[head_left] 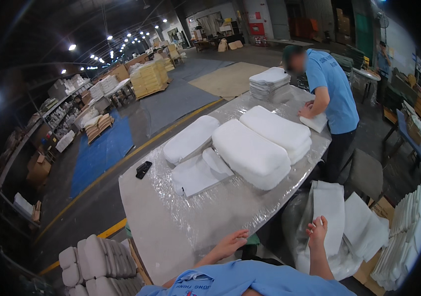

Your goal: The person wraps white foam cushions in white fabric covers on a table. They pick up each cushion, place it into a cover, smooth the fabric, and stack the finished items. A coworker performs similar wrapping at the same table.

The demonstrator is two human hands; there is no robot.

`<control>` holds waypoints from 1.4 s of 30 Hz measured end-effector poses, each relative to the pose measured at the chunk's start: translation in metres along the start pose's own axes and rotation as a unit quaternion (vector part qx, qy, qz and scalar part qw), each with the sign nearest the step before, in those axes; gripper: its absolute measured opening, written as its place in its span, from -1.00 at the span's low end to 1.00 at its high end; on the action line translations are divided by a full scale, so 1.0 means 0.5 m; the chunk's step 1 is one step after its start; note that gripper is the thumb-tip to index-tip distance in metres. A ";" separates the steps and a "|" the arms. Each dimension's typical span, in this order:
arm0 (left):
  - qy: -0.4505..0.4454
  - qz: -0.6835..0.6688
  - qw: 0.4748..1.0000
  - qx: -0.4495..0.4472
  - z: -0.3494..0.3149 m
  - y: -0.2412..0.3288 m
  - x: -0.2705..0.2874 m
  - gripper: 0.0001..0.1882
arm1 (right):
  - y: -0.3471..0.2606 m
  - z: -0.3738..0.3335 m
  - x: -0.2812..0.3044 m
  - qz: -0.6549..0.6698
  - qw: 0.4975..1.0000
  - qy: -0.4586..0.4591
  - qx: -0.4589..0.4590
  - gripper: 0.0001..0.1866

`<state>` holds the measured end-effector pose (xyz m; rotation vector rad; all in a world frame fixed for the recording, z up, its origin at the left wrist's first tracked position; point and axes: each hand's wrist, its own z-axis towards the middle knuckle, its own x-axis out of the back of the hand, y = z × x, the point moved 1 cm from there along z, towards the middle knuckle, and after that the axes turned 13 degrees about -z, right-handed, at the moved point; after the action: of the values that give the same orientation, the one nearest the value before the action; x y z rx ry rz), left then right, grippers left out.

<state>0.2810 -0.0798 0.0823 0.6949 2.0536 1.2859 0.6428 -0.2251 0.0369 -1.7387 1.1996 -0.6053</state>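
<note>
The table (171,232) is running from 6 o'clock up toward 1 o'clock, wrapped in clear film that is glinting under the lights; its near end is lying bare, giving open room between the near edge and the cushions. The left hand (230,242) is resting at the near edge at 6 o'clock, fingers spread loose, its grip released and holding nothing. The right hand (317,228) is reaching off the table's right edge at 5 o'clock, fingers extended and touching the covers (363,227), a heap of flat white fabric pieces sagging below the edge; its grip is open, though whether a fingertip is pinching fabric is hard to tell. Three cushions (250,153), plump, white and oblong with rounded corners, are lying side by side at the table's centre, and a flat sheet (195,175) is lying just beside them toward 9 o'clock. A small black device (143,169) is sitting near the left edge. At 1 o'clock a person in a blue shirt (331,89) is pressing both hands on a white piece at the far right edge, near a stack (269,83) of folded white pieces. Grey pads (99,261) are piling up at 7 o'clock, partly cut off by the frame. The person's own blue sleeve is hiding the forearms at 6 o'clock.
</note>
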 end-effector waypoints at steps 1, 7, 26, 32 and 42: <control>-0.012 -0.007 1.000 0.000 -0.017 -0.008 -0.015 -0.40 | 0.033 -0.030 0.038 0.000 1.000 -0.004 0.001 -0.42; -0.025 0.001 1.000 -0.015 -0.127 -0.100 -0.088 -0.48 | 0.235 -0.233 0.248 0.003 0.993 -0.020 -0.118 -0.55; -0.070 0.063 0.990 0.108 -0.119 -0.228 -0.416 -0.60 | 0.095 -0.393 0.848 0.179 0.941 0.283 -0.046 -0.78; -0.084 0.085 0.989 0.083 0.004 -0.243 -0.678 -0.55 | 0.041 -0.249 1.212 0.279 0.891 0.358 -0.018 -0.81; -0.222 0.186 0.928 0.235 0.132 -0.423 -1.234 -0.53 | -0.087 0.255 1.875 0.371 0.824 0.428 -0.009 -0.69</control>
<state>0.7226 -0.5573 0.0015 1.5036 1.9012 0.7078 1.1449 -1.0203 -0.0745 -0.8151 2.3355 -0.9006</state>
